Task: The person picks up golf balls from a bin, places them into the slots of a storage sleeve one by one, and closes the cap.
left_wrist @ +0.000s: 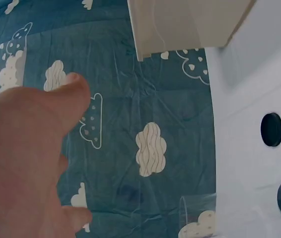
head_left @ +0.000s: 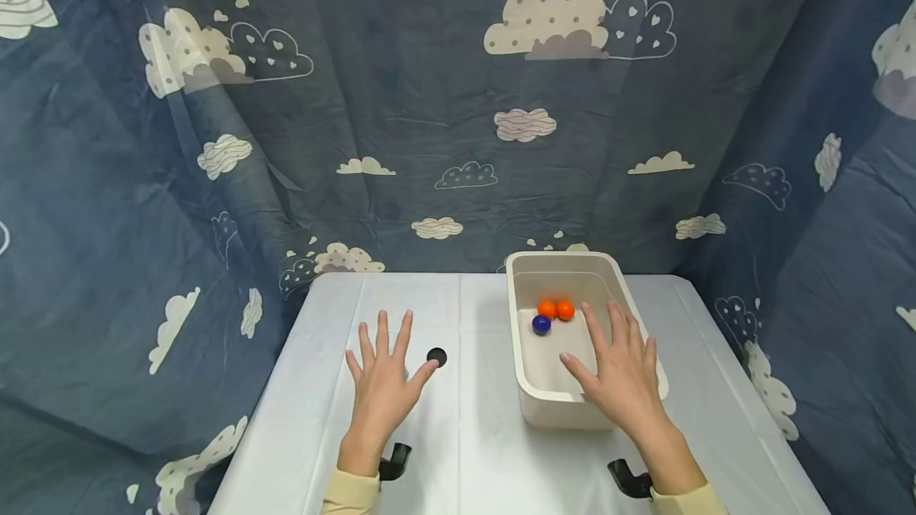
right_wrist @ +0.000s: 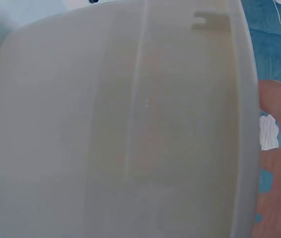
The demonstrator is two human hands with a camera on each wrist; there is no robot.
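We see the left hand (left_wrist: 26,153), thumb extended, in front of a blue curtain (left_wrist: 113,168) printed with pale clouds. Past the thumb we make out the edge of the white table (left_wrist: 237,163). A pale bin (left_wrist: 180,25) shows at the upper end of that edge. In from it we count 2 dark rounds (left_wrist: 272,129), 1 cut by the frame. At the edge's lower end, a clear cup (left_wrist: 192,203) shows partly.

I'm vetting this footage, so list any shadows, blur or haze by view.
Head: soft shadow on the tabletop, picture-left of the bin; left wrist: shadow beside the bin too; right wrist: hazy, low contrast, upper-left corner blurred.
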